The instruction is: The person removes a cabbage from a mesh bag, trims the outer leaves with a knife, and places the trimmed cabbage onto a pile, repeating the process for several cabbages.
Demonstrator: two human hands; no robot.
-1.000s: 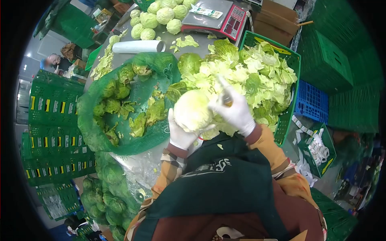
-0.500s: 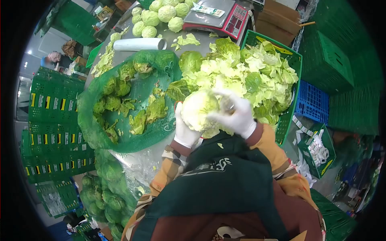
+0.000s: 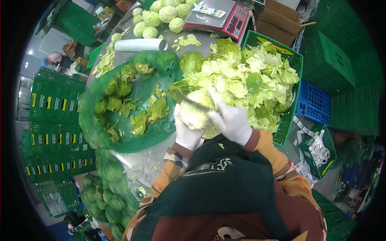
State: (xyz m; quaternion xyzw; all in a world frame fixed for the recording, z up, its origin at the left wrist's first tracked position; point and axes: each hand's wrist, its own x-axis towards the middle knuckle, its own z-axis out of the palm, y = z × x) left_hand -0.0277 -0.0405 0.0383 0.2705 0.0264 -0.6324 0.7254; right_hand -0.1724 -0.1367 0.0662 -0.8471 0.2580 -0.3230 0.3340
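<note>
A pale, trimmed cabbage rests in my gloved left hand, whose fingers curl round its left side and underside. My gloved right hand is closed on a knife; its handle is hidden in the grip. The slightly blurred blade lies across the top of the cabbage, pointing up and left. Just beyond my hands is a heap of loose cabbage leaves. To the left lies an opened green mesh bag with several untrimmed cabbages and wilted leaves inside.
The leaves spill over a green crate on the right. At the back are a red scale, several trimmed cabbages and a white roll. Stacked green crates and a distant person are on the left.
My right hand has moved slightly down and left against the cabbage. The knife, blurred beside the hand before, now lies across the cabbage's top. My left hand still holds the cabbage.
</note>
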